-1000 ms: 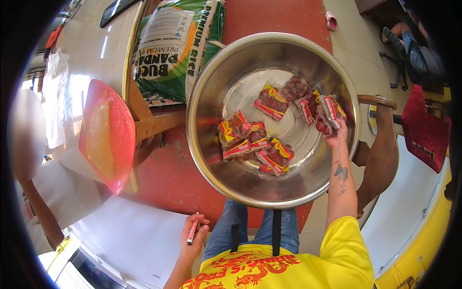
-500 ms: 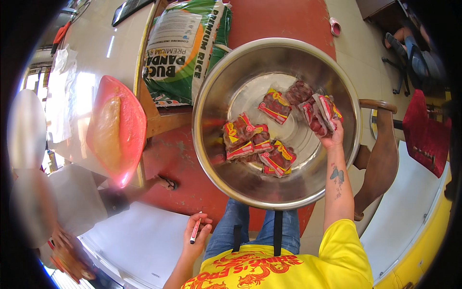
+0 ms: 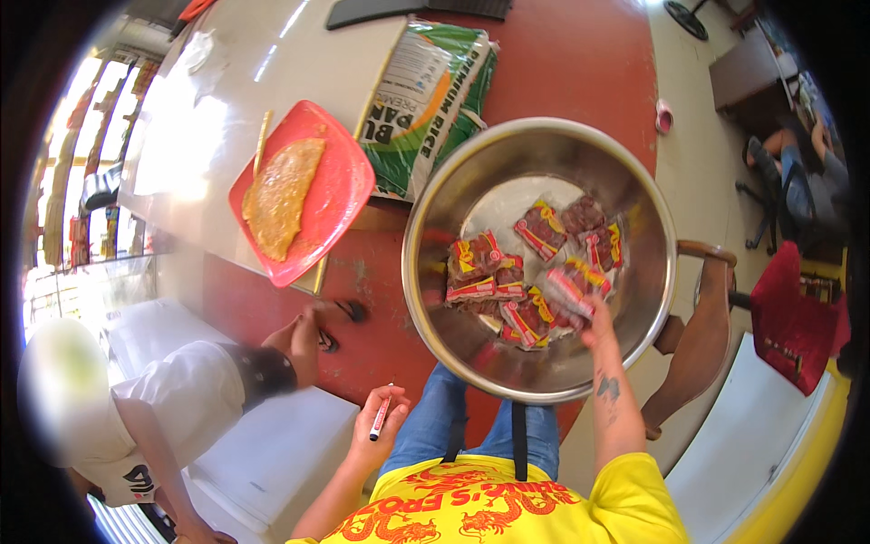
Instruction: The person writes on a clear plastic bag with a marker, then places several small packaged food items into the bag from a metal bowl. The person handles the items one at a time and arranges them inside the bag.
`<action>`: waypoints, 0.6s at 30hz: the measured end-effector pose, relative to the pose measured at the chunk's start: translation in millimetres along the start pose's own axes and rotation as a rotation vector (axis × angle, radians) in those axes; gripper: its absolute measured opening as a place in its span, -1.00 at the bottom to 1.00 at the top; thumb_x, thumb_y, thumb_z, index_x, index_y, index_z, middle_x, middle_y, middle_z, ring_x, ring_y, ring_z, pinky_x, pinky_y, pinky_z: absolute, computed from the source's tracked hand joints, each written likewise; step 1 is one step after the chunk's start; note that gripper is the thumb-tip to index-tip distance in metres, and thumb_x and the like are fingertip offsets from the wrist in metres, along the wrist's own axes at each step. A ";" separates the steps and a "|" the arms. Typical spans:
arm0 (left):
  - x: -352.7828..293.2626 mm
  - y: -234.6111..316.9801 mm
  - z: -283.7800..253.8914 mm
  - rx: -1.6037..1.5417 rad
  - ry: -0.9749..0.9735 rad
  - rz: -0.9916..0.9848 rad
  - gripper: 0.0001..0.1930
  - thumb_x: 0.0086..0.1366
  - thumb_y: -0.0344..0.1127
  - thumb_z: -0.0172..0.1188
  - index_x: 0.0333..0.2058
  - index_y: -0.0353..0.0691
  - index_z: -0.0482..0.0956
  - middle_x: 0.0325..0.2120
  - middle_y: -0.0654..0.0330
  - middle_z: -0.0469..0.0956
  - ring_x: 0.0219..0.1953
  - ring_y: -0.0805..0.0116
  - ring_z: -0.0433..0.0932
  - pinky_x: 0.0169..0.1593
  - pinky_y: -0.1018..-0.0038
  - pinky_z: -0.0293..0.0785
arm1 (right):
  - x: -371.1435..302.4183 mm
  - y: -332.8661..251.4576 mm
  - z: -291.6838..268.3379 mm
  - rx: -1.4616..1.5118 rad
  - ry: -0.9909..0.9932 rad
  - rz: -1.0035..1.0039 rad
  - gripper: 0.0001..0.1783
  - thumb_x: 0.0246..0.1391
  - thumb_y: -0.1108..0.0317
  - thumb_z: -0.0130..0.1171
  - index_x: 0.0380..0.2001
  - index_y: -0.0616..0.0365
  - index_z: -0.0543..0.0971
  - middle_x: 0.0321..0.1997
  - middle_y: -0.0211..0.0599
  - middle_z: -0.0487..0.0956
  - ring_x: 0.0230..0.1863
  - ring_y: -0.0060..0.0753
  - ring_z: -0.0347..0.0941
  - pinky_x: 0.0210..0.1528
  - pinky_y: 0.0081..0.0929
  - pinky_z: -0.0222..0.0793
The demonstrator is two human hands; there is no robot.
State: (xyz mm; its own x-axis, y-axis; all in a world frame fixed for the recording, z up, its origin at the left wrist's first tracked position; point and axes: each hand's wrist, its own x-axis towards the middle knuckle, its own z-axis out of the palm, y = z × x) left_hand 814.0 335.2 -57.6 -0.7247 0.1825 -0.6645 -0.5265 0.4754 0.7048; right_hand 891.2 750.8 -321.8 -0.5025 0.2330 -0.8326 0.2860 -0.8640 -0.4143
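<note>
A wide steel basin stands in front of me, with several clear packets of reddish-brown food inside, each labelled in red and yellow. My right hand reaches into its near right part, fingers closed on one packet, which is slightly blurred by motion. Close by, another packet lies toward the right wall, and a group of packets is piled on the left. Below the basin's near rim, my left hand grips a white and red marker pen with a black end pointing down.
Left of the basin, a table holds a red plate with a flat brown food on it. A green rice sack lies beyond the plate. A wooden chair stands at the right. Another person is at the lower left.
My right hand has brought a packet from the basin's right side toward its near middle. The view has shifted, and the person at the left shows more fully. The marker stays in my left hand.
</note>
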 end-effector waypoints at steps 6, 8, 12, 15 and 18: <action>-39.8 -5.1 -8.5 0.019 0.077 0.236 -0.77 0.30 -0.35 0.16 -0.08 -0.17 0.43 -0.37 0.18 0.55 -0.27 0.42 0.54 -0.16 0.47 0.46 | -22.0 57.0 -30.5 -0.254 -0.121 -0.034 -0.50 0.20 0.00 -0.12 0.09 0.05 0.40 -0.03 -0.13 0.57 -0.08 -0.02 0.54 -0.37 0.05 0.56; -49.5 -0.3 -22.9 0.123 0.097 0.273 -0.76 0.32 -0.26 0.15 -0.07 -0.14 0.44 -0.34 0.14 0.56 -0.25 0.30 0.57 -0.13 0.39 0.46 | -32.8 54.4 -24.7 -0.173 -0.160 -0.046 -0.46 0.18 -0.04 -0.10 0.10 0.05 0.41 0.02 -0.15 0.56 -0.16 -0.01 0.57 -0.46 -0.04 0.55; -42.2 31.0 -67.0 0.078 0.135 0.318 -0.72 0.35 -0.18 0.11 -0.03 -0.15 0.44 -0.31 0.21 0.57 -0.22 0.42 0.55 -0.09 0.46 0.45 | -49.1 29.5 20.0 -0.083 0.163 -0.027 -0.55 0.11 0.06 0.02 -0.04 0.14 0.45 -0.22 -0.25 0.59 -0.35 -0.13 0.53 -0.51 -0.23 0.49; -7.4 67.0 -115.8 -0.017 0.251 0.545 -0.69 0.38 -0.09 0.06 -0.03 -0.11 0.48 -0.33 0.25 0.57 -0.28 0.48 0.52 -0.20 0.49 0.46 | -80.9 24.4 87.2 -0.422 0.377 -0.418 -0.60 0.10 0.16 0.12 -0.05 0.12 0.46 -0.20 -0.26 0.55 -0.36 -0.24 0.48 -0.45 -0.32 0.44; 17.4 89.2 -179.8 -0.278 0.234 0.486 -0.71 0.39 -0.11 0.05 -0.06 -0.15 0.51 -0.31 0.22 0.58 -0.20 0.43 0.55 -0.10 0.46 0.44 | -131.4 21.1 177.5 -0.661 0.616 -0.927 -0.61 0.11 0.21 0.15 -0.01 0.10 0.45 -0.20 -0.23 0.55 -0.31 -0.21 0.49 -0.29 -0.31 0.43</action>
State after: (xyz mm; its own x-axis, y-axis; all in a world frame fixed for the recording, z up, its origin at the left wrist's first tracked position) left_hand 674.5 226.1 38.3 -0.9732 0.1132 -0.2000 -0.1842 0.1362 0.9734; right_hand 818.4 622.7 -155.9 -0.3230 0.9414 -0.0968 0.4707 0.0711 -0.8794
